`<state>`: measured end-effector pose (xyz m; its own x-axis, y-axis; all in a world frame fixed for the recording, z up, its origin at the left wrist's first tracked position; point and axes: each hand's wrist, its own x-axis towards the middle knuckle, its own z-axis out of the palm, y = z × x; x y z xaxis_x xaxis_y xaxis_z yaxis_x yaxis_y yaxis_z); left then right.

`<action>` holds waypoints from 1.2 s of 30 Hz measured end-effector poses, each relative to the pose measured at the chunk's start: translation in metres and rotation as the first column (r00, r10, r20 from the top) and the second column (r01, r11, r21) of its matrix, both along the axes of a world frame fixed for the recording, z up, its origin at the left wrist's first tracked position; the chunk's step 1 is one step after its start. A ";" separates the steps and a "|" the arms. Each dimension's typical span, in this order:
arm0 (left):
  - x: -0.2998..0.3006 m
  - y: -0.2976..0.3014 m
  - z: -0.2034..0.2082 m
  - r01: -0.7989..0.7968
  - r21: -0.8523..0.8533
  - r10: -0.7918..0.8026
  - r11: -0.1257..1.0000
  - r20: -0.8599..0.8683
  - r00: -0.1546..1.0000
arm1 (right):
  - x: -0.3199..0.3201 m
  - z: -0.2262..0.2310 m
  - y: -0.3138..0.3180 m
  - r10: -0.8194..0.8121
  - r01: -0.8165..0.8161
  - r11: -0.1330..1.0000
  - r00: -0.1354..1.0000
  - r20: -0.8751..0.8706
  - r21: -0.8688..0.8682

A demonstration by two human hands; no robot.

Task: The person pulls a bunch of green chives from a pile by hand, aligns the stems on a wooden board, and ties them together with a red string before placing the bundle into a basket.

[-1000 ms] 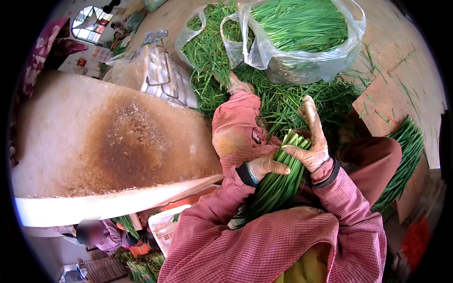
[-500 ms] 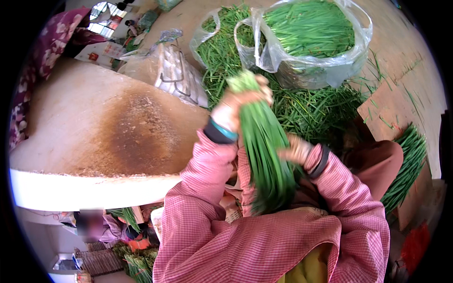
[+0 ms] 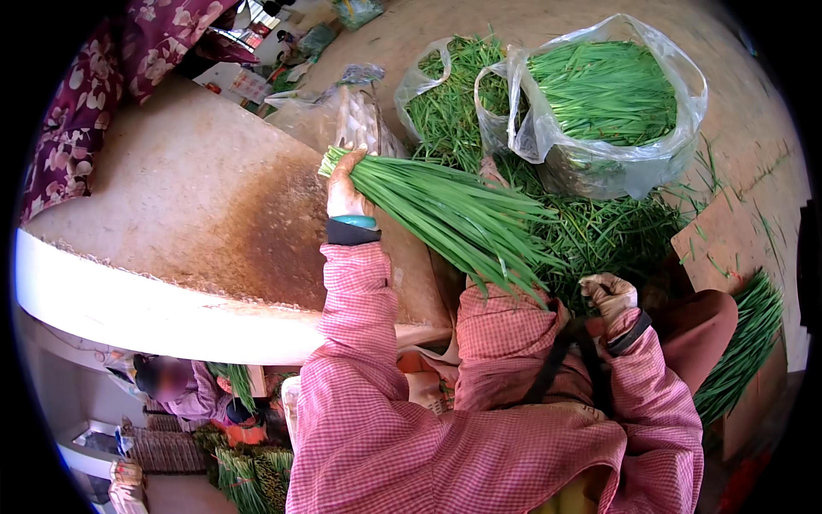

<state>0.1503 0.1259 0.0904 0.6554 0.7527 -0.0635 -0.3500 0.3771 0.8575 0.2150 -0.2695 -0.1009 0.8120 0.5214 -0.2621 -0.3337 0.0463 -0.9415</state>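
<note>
My left hand [image 3: 344, 190] is closed round the pale stem end of a bunch of garlic chives [image 3: 454, 206]. The long green leaves fan out from it to the right and toward me, over my lap. My right hand [image 3: 611, 300] is off the bunch, to the right of the leaf tips, above my bent knee. Its fingers are curled in a pinch; I cannot make out whether anything small is between them. A heap of loose green leaves [image 3: 599, 231] lies just beyond.
Two clear plastic bags of cut greens, one front bag [image 3: 591, 167] and one behind it [image 3: 415, 94], stand ahead. At left is a stained pale tabletop [image 3: 171, 180]. A wire rack [image 3: 358, 120] stands past it. More chives [image 3: 741, 351] lie on a board at right. Another person [image 3: 193, 394] sits lower left.
My left hand has swung the bunch leftward, and its leaves now point right instead of hanging toward me. My right hand has come away from the leaves to the right.
</note>
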 end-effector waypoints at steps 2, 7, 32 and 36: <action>-0.002 0.000 -0.012 0.010 0.092 -0.006 0.996 -0.047 0.999 | -0.016 0.025 0.009 0.052 -0.058 0.994 0.996 0.074 0.087; -0.002 -0.052 -0.008 0.044 -0.089 -0.046 0.995 -0.016 0.999 | -0.018 0.066 0.055 0.166 -0.127 0.985 0.878 0.450 -0.116; -0.054 -0.205 -0.028 0.109 0.924 -0.317 -0.367 -0.234 0.919 | 0.033 -0.113 -0.014 0.236 0.098 0.608 0.925 0.298 -0.788; -0.104 -0.257 -0.163 0.286 0.745 -0.318 -0.602 -0.552 0.771 | 0.022 -0.105 0.009 0.084 0.024 0.936 0.954 0.286 -0.352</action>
<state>0.0467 -0.1311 -0.0724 0.7565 -0.6148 0.2230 -0.6501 -0.7441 0.1541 0.2366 -0.2609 -0.2054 0.8654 0.4658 -0.1848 -0.0374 -0.3077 -0.9507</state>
